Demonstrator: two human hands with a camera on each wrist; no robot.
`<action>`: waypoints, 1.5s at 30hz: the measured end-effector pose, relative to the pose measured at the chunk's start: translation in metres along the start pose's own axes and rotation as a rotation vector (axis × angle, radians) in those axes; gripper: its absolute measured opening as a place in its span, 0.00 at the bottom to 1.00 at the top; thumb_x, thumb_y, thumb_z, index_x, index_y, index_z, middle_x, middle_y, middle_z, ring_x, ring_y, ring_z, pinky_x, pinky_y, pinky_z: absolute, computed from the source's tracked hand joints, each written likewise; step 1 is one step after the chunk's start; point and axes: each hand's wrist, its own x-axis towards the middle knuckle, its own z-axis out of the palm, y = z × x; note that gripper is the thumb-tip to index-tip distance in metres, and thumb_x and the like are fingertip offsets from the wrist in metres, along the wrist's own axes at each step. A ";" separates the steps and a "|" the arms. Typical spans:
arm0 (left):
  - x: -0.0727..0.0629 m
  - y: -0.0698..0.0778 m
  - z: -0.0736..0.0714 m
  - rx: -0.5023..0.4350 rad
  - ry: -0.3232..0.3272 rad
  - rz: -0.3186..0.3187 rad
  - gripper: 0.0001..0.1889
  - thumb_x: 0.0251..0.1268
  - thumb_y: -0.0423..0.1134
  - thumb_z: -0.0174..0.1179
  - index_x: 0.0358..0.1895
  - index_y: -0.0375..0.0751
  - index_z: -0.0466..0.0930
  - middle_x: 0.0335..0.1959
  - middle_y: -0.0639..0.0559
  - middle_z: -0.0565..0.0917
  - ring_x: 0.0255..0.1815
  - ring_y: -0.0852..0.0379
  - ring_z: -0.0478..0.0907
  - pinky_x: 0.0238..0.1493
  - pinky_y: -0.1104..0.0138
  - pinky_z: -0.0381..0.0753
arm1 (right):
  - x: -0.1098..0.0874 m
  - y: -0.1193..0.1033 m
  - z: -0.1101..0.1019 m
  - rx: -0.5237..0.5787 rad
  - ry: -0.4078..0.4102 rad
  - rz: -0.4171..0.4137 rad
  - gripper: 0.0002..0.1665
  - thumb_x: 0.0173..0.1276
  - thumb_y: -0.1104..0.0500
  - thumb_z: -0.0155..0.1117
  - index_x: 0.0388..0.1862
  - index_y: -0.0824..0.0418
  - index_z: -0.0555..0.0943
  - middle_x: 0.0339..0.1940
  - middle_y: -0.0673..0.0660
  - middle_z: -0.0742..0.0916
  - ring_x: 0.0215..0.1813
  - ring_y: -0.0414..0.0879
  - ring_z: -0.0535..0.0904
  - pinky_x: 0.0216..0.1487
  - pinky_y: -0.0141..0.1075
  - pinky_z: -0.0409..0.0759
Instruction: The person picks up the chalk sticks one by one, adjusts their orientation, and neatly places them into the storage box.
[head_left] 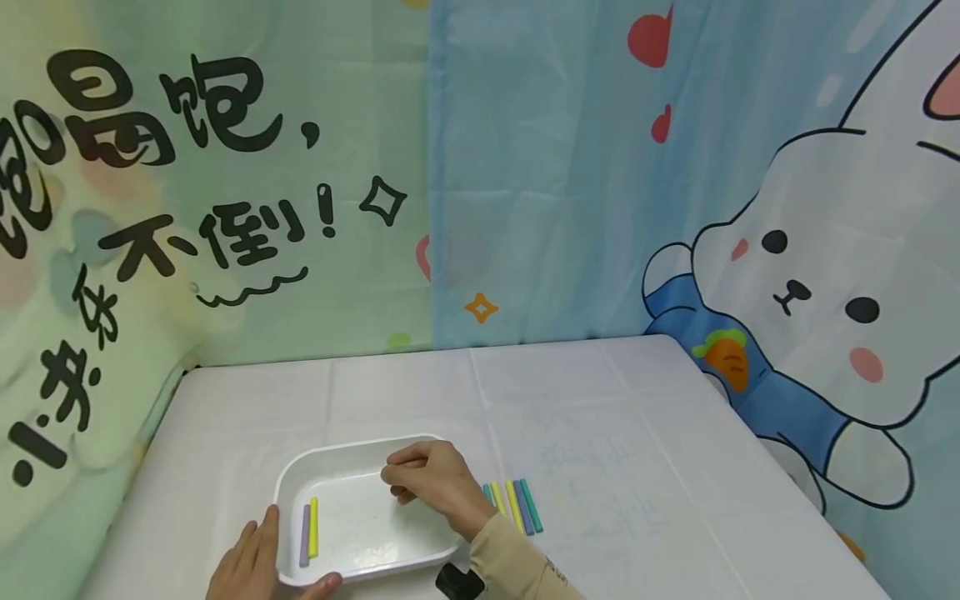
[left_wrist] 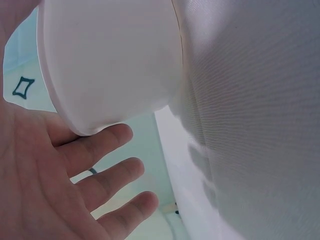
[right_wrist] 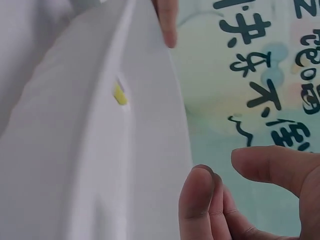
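A white tray [head_left: 367, 525] lies on the white surface [head_left: 637, 467], in the half toward the left edge and well short of the far edge. The left hand [head_left: 251, 558] rests at the tray's near left corner, its thumb by the near rim. Its fingers [left_wrist: 111, 184] are spread apart and fairly straight, touching the outer wall.

Inside the tray, 2 sticks lie side by side along the left wall: a purple stick [head_left: 304, 535] nearer the wall, a yellow stick [head_left: 313, 527] beside it.

The right hand [head_left: 438, 479] is above the tray's right part. Its fingers are loosely bent, with the thumb apart from them and a visible gap between; nothing shows in that gap.

Past the tray's right side, toward the right edge of the surface, a row of sticks [head_left: 523, 507] lies partly behind the right forearm; 5 are visible: green, yellow, yellow, purple, green. Behind the far edge hangs a printed curtain [head_left: 510, 167].
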 end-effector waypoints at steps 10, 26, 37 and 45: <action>-0.006 0.001 0.001 -0.004 0.112 0.042 0.69 0.44 0.81 0.64 0.72 0.19 0.58 0.64 0.19 0.71 0.66 0.25 0.69 0.63 0.39 0.72 | -0.008 -0.004 -0.031 -0.001 0.000 0.014 0.20 0.64 0.56 0.71 0.50 0.67 0.84 0.39 0.61 0.89 0.39 0.55 0.87 0.47 0.45 0.86; -0.006 0.002 0.008 0.002 0.266 0.092 0.67 0.40 0.80 0.67 0.68 0.19 0.65 0.58 0.20 0.76 0.60 0.25 0.74 0.57 0.39 0.77 | -0.014 0.006 -0.068 0.016 0.092 0.032 0.24 0.64 0.57 0.71 0.55 0.71 0.82 0.41 0.61 0.87 0.38 0.50 0.85 0.46 0.45 0.86; -0.005 0.002 0.012 0.027 0.329 0.111 0.68 0.35 0.80 0.69 0.67 0.21 0.67 0.56 0.23 0.79 0.58 0.28 0.76 0.55 0.41 0.79 | -0.017 0.014 -0.092 -0.040 0.198 0.063 0.24 0.65 0.56 0.72 0.55 0.69 0.83 0.41 0.58 0.88 0.42 0.55 0.86 0.48 0.48 0.86; -0.005 0.005 0.011 0.027 0.333 0.110 0.68 0.35 0.81 0.69 0.67 0.21 0.67 0.56 0.22 0.79 0.58 0.27 0.76 0.54 0.41 0.79 | -0.021 0.024 -0.108 -0.054 0.248 0.073 0.23 0.65 0.57 0.73 0.54 0.69 0.83 0.41 0.58 0.88 0.40 0.54 0.86 0.46 0.47 0.86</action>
